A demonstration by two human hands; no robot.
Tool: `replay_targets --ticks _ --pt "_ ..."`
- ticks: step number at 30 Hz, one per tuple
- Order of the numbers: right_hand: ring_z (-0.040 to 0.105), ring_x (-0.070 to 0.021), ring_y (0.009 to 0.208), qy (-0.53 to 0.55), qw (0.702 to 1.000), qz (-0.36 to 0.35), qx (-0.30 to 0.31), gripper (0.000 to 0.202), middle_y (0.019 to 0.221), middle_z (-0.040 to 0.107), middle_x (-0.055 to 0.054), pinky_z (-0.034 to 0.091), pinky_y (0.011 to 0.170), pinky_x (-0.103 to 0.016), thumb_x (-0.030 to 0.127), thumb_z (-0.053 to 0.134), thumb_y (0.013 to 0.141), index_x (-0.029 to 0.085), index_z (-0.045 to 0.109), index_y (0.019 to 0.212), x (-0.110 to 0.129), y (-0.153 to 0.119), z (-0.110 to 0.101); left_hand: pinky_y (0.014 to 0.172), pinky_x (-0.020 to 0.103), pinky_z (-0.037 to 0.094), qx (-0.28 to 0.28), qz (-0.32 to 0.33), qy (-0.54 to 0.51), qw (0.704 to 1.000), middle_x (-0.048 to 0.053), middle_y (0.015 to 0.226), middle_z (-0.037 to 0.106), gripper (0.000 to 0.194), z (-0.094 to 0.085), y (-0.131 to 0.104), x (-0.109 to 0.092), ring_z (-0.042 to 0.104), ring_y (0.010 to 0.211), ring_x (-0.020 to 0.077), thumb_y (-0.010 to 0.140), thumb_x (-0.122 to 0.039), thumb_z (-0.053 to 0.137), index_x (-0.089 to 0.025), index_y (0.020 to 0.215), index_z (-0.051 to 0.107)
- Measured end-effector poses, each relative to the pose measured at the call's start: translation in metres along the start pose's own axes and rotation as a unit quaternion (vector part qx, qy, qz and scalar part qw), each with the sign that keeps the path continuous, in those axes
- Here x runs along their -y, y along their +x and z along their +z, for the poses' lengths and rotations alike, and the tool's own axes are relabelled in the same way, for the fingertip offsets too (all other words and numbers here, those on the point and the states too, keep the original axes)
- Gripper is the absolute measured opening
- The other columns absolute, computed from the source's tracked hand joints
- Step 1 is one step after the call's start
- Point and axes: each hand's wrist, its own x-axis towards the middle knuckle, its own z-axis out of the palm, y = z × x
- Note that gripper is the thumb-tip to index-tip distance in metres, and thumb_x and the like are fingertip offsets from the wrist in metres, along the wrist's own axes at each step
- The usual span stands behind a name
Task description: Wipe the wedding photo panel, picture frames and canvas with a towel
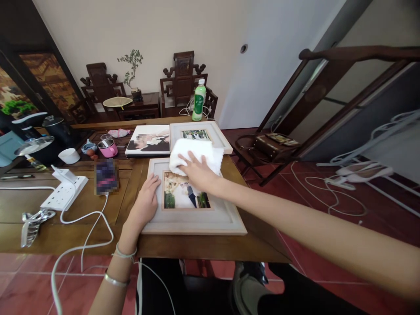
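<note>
Head view: right hand (197, 171) lies flat, fingers spread, pressing a soft white cloth (193, 154) on the far edge of a picture frame (193, 218) flat on the wooden table (82, 205). Left hand (146, 203) rests open on the frame's left border. Frame looks stiff, its glass fragile; best held by the borders. Pink pot (108, 148): contents unclear.

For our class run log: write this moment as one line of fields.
left hand: flat on picture frame edge | right hand: pressing white cloth on frame top | surface: wooden table
</note>
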Motion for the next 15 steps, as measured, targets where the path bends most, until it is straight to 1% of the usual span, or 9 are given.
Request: replay_targets --ticks 2,5,8,11,13,15 --pt "0.007 -0.0444 0.142 -0.021 1.0 -0.022 0.007 0.055 0.158 0.015 -0.01 0.023 0.102 -0.072 0.0 0.049 0.081 0.017 0.053 0.132 -0.002 0.008 0.002 0.114 0.05 0.032 -0.003 0.003 -0.002 1.0 0.015 0.137 0.054 0.043 0.0 0.0 0.0 0.036 0.138 0.0249 0.087 -0.008 0.036 -0.013 0.125 0.056" --pt "0.006 -0.0478 0.14 -0.033 0.998 -0.043 0.034 0.049 0.158 0.014 -0.011 0.021 0.102 -0.074 0.001 0.05 0.081 0.015 0.057 0.127 0.013 0.004 0.004 0.115 0.049 0.03 0.0 -0.011 0.0 1.0 0.016 0.141 0.05 0.044 -0.001 0.001 -0.004 0.035 0.139 0.0246 0.091 -0.012 0.035 -0.011 0.131 0.051" --pt "0.008 -0.0489 0.14 -0.015 0.996 -0.044 0.081 0.052 0.158 0.014 -0.011 0.022 0.101 -0.075 0.0 0.052 0.078 0.017 0.059 0.126 0.041 -0.02 0.002 0.116 0.048 0.028 0.012 -0.024 0.007 1.0 0.018 0.144 0.045 0.044 -0.002 0.001 -0.009 0.034 0.14 0.0256 0.093 -0.017 0.034 -0.008 0.134 0.048" --pt "0.014 -0.0478 0.139 0.016 0.987 -0.057 0.148 0.059 0.157 0.018 -0.01 0.027 0.1 -0.072 -0.003 0.055 0.071 0.02 0.06 0.125 0.065 -0.052 -0.013 0.115 0.049 0.029 0.027 -0.026 0.023 0.999 0.018 0.143 0.047 0.044 -0.002 0.001 -0.011 0.034 0.14 0.0269 0.093 -0.018 0.034 -0.007 0.132 0.05" --pt "0.018 -0.0466 0.139 0.052 0.977 -0.079 0.193 0.063 0.157 0.022 -0.009 0.032 0.099 -0.07 -0.005 0.054 0.067 0.022 0.061 0.123 0.072 -0.071 -0.028 0.115 0.049 0.03 0.028 -0.028 0.032 0.999 0.018 0.143 0.047 0.043 -0.002 0.001 -0.011 0.034 0.14 0.0268 0.092 -0.017 0.034 -0.008 0.131 0.051" --pt "0.023 -0.044 0.138 0.096 0.964 -0.099 0.226 0.064 0.155 0.028 -0.007 0.036 0.098 -0.066 -0.006 0.051 0.066 0.023 0.062 0.121 0.071 -0.084 -0.042 0.114 0.049 0.031 0.027 -0.028 0.037 0.999 0.017 0.143 0.047 0.043 -0.002 0.001 -0.011 0.034 0.14 0.0266 0.092 -0.016 0.034 -0.009 0.131 0.051"
